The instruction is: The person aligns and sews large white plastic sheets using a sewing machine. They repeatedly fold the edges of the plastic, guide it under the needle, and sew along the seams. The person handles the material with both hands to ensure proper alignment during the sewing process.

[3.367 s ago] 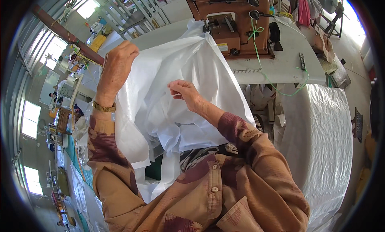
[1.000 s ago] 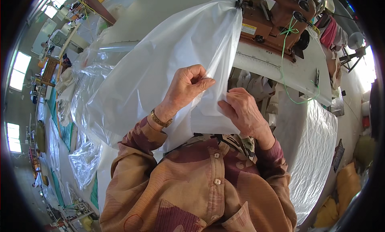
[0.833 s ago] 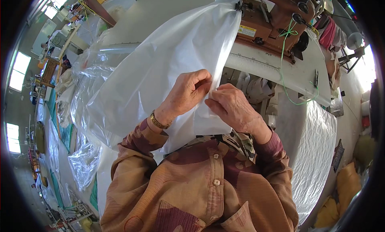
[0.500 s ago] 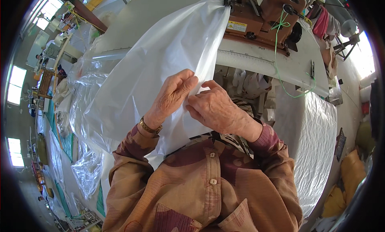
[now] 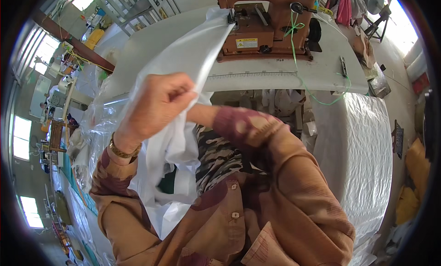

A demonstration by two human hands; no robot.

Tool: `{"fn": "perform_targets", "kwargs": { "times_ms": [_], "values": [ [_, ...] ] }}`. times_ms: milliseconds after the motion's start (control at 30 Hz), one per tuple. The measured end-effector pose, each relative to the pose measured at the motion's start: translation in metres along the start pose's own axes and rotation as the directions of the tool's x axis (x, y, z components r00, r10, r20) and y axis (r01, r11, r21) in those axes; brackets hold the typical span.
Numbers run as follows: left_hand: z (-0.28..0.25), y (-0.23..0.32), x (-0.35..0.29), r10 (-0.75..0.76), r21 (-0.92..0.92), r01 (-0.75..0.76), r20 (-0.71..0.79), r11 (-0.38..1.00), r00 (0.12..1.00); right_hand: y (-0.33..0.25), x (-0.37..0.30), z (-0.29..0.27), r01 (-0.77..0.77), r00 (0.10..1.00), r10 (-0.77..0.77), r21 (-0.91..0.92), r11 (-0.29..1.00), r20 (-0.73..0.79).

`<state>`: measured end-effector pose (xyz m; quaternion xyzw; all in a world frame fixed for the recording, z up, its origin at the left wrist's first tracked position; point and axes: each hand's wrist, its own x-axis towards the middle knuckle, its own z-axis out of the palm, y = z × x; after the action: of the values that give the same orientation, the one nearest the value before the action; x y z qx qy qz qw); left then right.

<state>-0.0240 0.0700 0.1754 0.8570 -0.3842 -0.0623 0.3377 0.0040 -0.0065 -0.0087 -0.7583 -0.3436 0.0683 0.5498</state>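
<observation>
Spreading out ahead of the fingers, the grey table (image 5: 275, 82) has a ruler (image 5: 250, 75) along its front edge. Beyond the fingertips, to their right, stands a brown metal sewing machine (image 5: 257, 43) with black knobs. A green string (image 5: 295, 59), tied on it in a bow, loops down past the table's edge near a small dark tool (image 5: 343, 66). Grey frames (image 5: 138, 8) stand farther off; to the fingers' left a brown beam (image 5: 73, 41) slants, and bright windows (image 5: 22, 137) line the wall.

The sheet (image 5: 183, 59), white, smooth and slightly see-through, runs fairly taut from the machine to the left hand (image 5: 156, 103), whose thumb and fingers, blurred, are clamped on its edge. Below them it drops in loose, crumpled folds beside camouflage trousers (image 5: 216, 151). The right hand (image 5: 197, 114) shows only its wrist end, the rest hidden behind the left hand and the sheet; I cannot tell whether its fingers are apart or together. Crinkled clear plastic (image 5: 98, 123) lies left of the fingers; well to their right sits a bulky, shiny white roll (image 5: 367, 160) with a wrinkled surface.

Under the table, right of the fingers, a shadowed space holds pale pieces (image 5: 285, 103), too unclear to name.
</observation>
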Motion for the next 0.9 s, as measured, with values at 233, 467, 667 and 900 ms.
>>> {"fn": "perform_targets", "kwargs": {
  "times_ms": [233, 467, 667, 900],
  "values": [
    [0.076, -0.062, -0.030, 0.278, 0.444, -0.304, 0.125, 0.843, 0.952, 0.092, -0.028, 0.038, 0.009, 0.991, 0.012, -0.149, 0.989, 0.135],
    [0.169, -0.137, -0.037, 0.156, 0.358, -0.070, -0.217, 0.931, 0.964, 0.093, -0.096, -0.051, -0.118, 0.900, 0.348, -0.623, 0.774, 0.262],
    [0.203, -0.129, -0.040, -0.346, -0.341, 0.205, -0.427, 0.917, 0.836, 0.001, -0.099, -0.132, 0.271, 0.914, -0.404, -0.790, 0.550, 0.032],
    [0.167, -0.087, -0.050, -0.649, -0.696, 0.330, -0.255, 0.638, 0.717, 0.032, -0.116, -0.097, 0.187, 0.942, -0.336, -0.831, 0.524, 0.000]
  ]
}}
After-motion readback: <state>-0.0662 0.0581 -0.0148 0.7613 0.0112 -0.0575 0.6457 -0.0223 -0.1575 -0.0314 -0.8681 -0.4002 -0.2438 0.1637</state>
